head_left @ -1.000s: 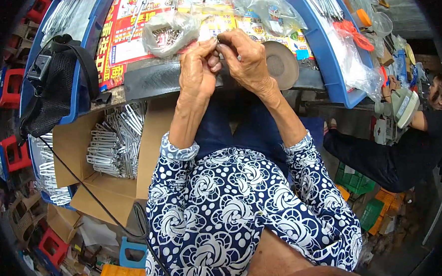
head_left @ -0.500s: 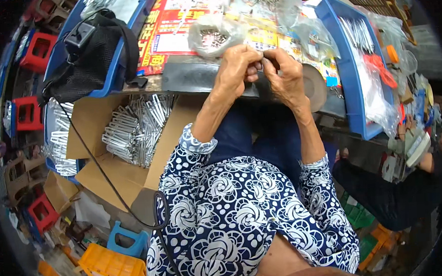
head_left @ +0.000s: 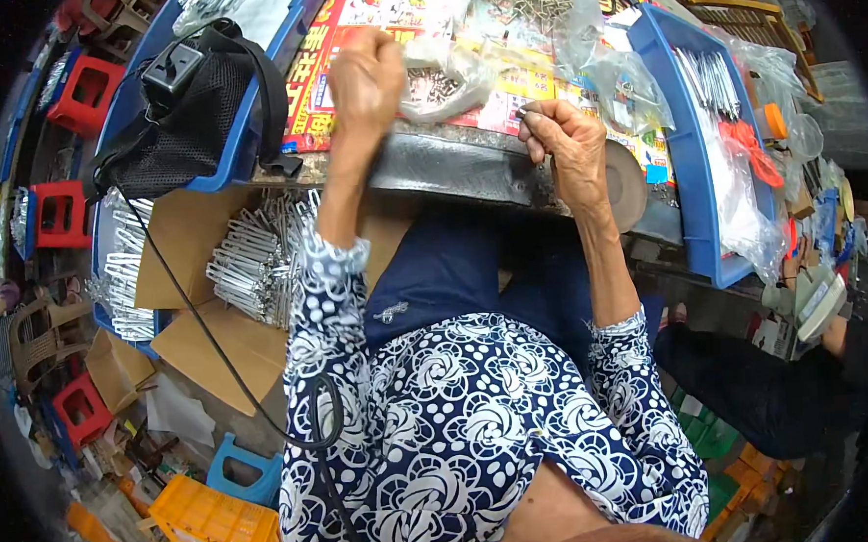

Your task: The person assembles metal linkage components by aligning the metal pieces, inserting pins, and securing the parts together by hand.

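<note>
My right hand (head_left: 570, 146) is closed in a pinch over the table's front edge. A small dark piece (head_left: 521, 113) shows at its thumb and fingertip; its kind is too small to tell. Over the printed sheet at the left, motion blurs my left hand (head_left: 367, 86), and its fingers cannot be read. Just right of it lies an open clear plastic bag (head_left: 478, 84) with small metal parts (head_left: 431, 87) in it. Farther back, another plastic bag holds a heap of small metal pins (head_left: 528, 3).
A blue tray (head_left: 664, 126) with thin metal rods stands at the right. Another blue bin (head_left: 226, 149) at the left carries a black mesh bag (head_left: 185, 117). Below it, a cardboard box (head_left: 172, 241) holds many metal strips (head_left: 257, 266). A black cable (head_left: 217, 351) hangs beside my left arm.
My hands were together at the table edge and are now apart. The left hand has swung away to the left and farther back; the right has stayed nearly in place, still pinching.
</note>
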